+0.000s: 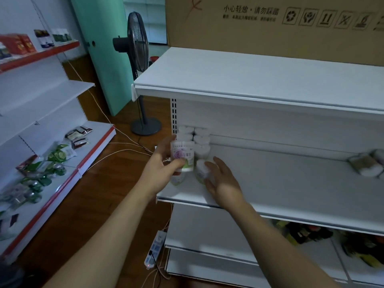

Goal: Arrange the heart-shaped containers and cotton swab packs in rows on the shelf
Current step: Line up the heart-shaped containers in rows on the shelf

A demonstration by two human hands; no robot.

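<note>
Several white heart-shaped containers (201, 140) stand stacked in two columns at the back left corner of the middle shelf (291, 183). My left hand (164, 165) grips one container with a pink rose label (184, 155), held just above another container (178, 180) at the shelf's left edge. My right hand (222, 181) rests with fingers spread against a heart-shaped container (201, 170) standing on the shelf. Cotton swab packs (366, 166) lie at the far right of the same shelf.
The top shelf (259, 80) overhangs the work area, with a large cardboard box (270, 28) behind it. A standing fan (138, 59) is on the floor to the left. A power strip (155, 250) and cables lie below. Another shelf unit (41, 142) with goods stands left.
</note>
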